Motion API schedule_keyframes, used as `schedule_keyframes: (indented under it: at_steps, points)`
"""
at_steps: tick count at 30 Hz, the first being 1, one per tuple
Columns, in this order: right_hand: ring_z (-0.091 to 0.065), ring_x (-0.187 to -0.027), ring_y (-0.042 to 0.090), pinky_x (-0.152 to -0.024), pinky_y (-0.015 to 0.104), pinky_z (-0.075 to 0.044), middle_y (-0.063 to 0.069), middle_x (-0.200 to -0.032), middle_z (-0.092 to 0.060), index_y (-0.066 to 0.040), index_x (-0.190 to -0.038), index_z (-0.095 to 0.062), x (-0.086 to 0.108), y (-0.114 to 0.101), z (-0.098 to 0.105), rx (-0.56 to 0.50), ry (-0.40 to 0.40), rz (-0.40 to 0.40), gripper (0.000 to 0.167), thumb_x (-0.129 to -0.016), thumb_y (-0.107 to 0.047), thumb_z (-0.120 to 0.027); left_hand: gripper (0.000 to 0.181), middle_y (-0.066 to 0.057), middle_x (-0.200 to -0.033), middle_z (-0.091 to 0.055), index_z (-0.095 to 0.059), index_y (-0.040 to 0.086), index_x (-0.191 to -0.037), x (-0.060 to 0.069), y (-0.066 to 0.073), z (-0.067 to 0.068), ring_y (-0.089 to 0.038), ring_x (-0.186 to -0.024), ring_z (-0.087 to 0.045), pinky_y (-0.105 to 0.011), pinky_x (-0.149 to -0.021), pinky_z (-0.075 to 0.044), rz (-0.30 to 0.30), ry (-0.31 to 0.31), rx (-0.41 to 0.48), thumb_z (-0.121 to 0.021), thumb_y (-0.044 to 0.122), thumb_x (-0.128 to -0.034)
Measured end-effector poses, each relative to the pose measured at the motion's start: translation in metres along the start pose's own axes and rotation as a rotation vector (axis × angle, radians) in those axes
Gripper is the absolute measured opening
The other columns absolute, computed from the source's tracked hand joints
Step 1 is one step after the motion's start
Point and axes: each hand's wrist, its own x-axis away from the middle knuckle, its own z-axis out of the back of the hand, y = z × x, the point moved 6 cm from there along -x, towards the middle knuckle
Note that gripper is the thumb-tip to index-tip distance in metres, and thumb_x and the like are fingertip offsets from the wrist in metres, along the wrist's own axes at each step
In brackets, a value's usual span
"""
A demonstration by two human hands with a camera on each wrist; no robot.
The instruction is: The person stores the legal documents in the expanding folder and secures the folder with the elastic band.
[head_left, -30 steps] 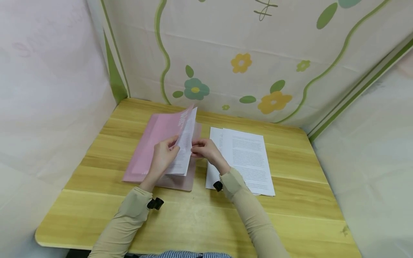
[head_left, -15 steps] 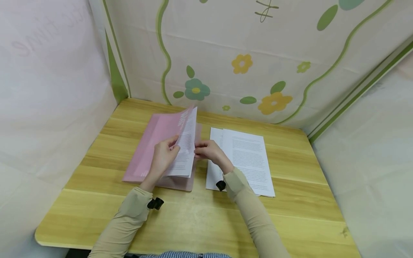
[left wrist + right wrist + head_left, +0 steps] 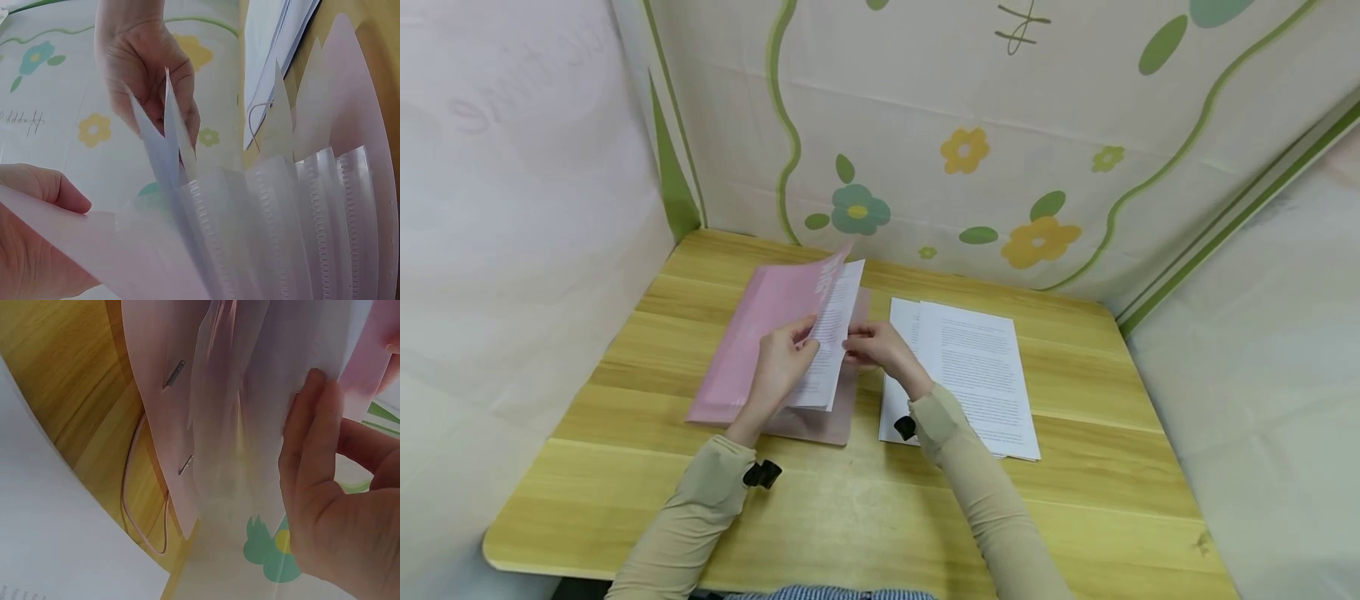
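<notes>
A pink folder (image 3: 767,300) with a cover and clear pleated pockets (image 3: 281,212) lies partly open on the table's left half. My left hand (image 3: 781,358) holds its lifted cover between thumb and fingers, about halfway up the free edge. Printed sheets (image 3: 831,358) stand tilted inside the folder, under the cover. At their right edge, my right hand (image 3: 880,346) pinches the paper; its fingertips (image 3: 322,394) lie over the edge in the right wrist view. How far down the sheets reach in the pockets is hidden.
Right of the folder lies a stack of printed papers (image 3: 977,375), slightly fanned, under my right forearm. A thin elastic cord (image 3: 127,481) loops from the folder onto the wooden table (image 3: 820,517). Flowered fabric walls (image 3: 917,108) enclose the back and sides.
My right hand shifts right, then back left with the sheets' edge. The sheets now sit a little lower against the cover. My left hand and the paper stack stay in place.
</notes>
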Motion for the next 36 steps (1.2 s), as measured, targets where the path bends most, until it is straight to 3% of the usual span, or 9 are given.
schedule_keyframes:
  at_steps: [5, 13, 17, 25, 30, 36]
  points:
    - [-0.065, -0.065, 0.003, -0.068, 0.019, -0.059, 0.006, -0.092, -0.071, 0.008, -0.118, -0.064, -0.002, 0.001, -0.001, 0.035, 0.01, 0.021, 0.029, -0.093, -0.007, -0.063, 0.047, -0.021, -0.136, -0.06, -0.058, -0.005, -0.134, -0.001, 0.0, -0.001, -0.033, -0.122, -0.062, -0.041, -0.094, -0.056, -0.012, 0.003, -0.003, -0.053, 0.003, -0.0873]
    - [-0.061, -0.062, 0.004, -0.073, 0.028, -0.061, -0.005, -0.069, -0.058, 0.008, -0.105, -0.063, 0.0, 0.004, 0.002, 0.078, -0.012, 0.022, 0.015, -0.092, 0.0, -0.063, 0.046, -0.021, -0.134, -0.061, -0.059, -0.005, -0.132, -0.002, 0.0, -0.001, -0.034, -0.12, -0.064, -0.042, -0.096, -0.055, -0.026, 0.018, -0.045, -0.053, 0.003, -0.0869]
    - [-0.061, -0.063, 0.003, -0.077, 0.031, -0.061, -0.006, -0.074, -0.063, 0.006, -0.107, -0.064, -0.001, 0.003, 0.002, 0.1, -0.018, 0.017, 0.017, -0.092, -0.003, -0.063, 0.046, -0.02, -0.134, -0.061, -0.059, -0.004, -0.133, -0.002, 0.0, -0.001, -0.034, -0.12, -0.064, -0.041, -0.096, -0.055, -0.034, 0.014, -0.047, -0.054, 0.005, -0.0875]
    - [-0.062, -0.063, 0.002, -0.068, 0.02, -0.059, -0.005, -0.077, -0.065, 0.004, -0.107, -0.065, -0.01, 0.0, -0.007, 0.085, -0.037, -0.005, 0.018, -0.093, -0.007, -0.064, 0.046, -0.021, -0.132, -0.063, -0.06, -0.004, -0.132, -0.001, 0.002, -0.001, -0.034, -0.118, -0.065, -0.042, -0.095, -0.056, -0.049, 0.016, -0.04, -0.054, 0.005, -0.0865]
    - [-0.062, -0.063, 0.003, -0.066, 0.018, -0.058, -0.005, -0.071, -0.061, 0.001, -0.09, -0.06, -0.015, -0.002, -0.013, 0.052, -0.057, 0.0, 0.006, -0.093, -0.004, -0.064, 0.046, -0.02, -0.133, -0.063, -0.06, -0.004, -0.132, -0.001, 0.002, -0.002, -0.033, -0.119, -0.065, -0.042, -0.095, -0.056, -0.043, 0.005, -0.04, -0.055, 0.005, -0.0875]
    - [-0.062, -0.065, 0.004, -0.07, 0.021, -0.059, -0.005, -0.069, -0.059, -0.003, -0.081, -0.057, -0.017, -0.006, -0.018, 0.052, -0.091, 0.034, 0.013, -0.093, -0.005, -0.064, 0.045, -0.021, -0.133, -0.062, -0.059, -0.005, -0.133, -0.001, 0.001, -0.002, -0.032, -0.121, -0.063, -0.044, -0.095, -0.056, -0.038, 0.001, -0.035, -0.055, 0.002, -0.088]
